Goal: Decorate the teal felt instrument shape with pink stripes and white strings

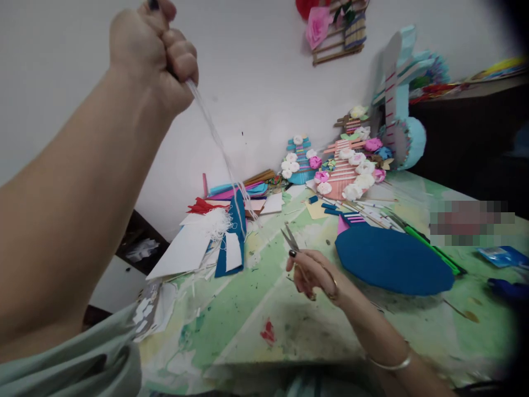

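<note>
My left hand point(161, 52) is raised high at the upper left, its fingers closed in a fist. White string point(212, 129) hangs out of the fist in several strands, slanting down to the right toward the table. Over the middle of the table, my right hand point(312, 270) holds a pair of scissors point(291, 240), the blades pointing up and left and slightly apart. The scissors and the string do not touch. A tangle of white string point(219, 221) lies on white board left of the strands' lower ends. Beside my right hand lies a dark blue oval panel point(392, 259).
Flower-trimmed instrument-shaped crafts, one blue point(301, 165) and one pink point(345, 171), lean against the back wall. A green-handled cutter point(432, 248) lies behind the oval panel. White board point(182, 251) and blue strips point(235, 220) cover the left side. A blue packet point(502, 256) sits at right.
</note>
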Demonstrator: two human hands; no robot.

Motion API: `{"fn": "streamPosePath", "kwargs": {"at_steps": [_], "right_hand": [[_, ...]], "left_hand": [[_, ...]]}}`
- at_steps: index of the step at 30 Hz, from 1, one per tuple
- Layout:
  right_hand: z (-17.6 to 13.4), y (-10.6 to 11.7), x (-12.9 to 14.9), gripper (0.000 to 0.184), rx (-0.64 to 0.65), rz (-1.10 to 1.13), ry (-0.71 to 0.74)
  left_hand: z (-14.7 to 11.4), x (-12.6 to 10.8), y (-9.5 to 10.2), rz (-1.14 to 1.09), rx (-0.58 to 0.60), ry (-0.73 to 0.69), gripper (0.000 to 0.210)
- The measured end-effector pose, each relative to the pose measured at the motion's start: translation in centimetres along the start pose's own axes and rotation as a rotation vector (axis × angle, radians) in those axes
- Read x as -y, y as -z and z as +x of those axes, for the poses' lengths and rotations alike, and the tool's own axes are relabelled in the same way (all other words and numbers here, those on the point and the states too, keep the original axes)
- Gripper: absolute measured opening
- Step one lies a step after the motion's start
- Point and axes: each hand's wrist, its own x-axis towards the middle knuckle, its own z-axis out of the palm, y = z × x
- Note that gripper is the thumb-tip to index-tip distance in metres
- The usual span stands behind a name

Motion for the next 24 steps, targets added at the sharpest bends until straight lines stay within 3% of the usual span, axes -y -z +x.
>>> {"fn": "streamPosePath", "kwargs": {"at_steps": [5, 8, 14, 24], "right_hand": [[-1.5, 2.3, 3.6, 0.038, -0.221, -1.096, 0.033], [-0.6, 1.9, 4.6, 0.038, -0.228, -1.444, 0.040], [1.9, 0.7, 5.4, 0.047, -0.223, -1.686, 0.062], [3.0, -0.1, 7.3, 0.050, -0.204, -1.787, 0.040]], "left_hand": [[0.9, 0.1, -0.1, 0.105, 0.091, 0.040, 0.026], [1.0, 0.4, -0.6, 0.106, 0.093, 0.052, 0.023], [1.2, 1.0, -1.2, 0.127, 0.105, 0.054, 0.021], [1.0, 2.0, -1.1, 0.142, 0.078, 0.053, 0.019]]}}
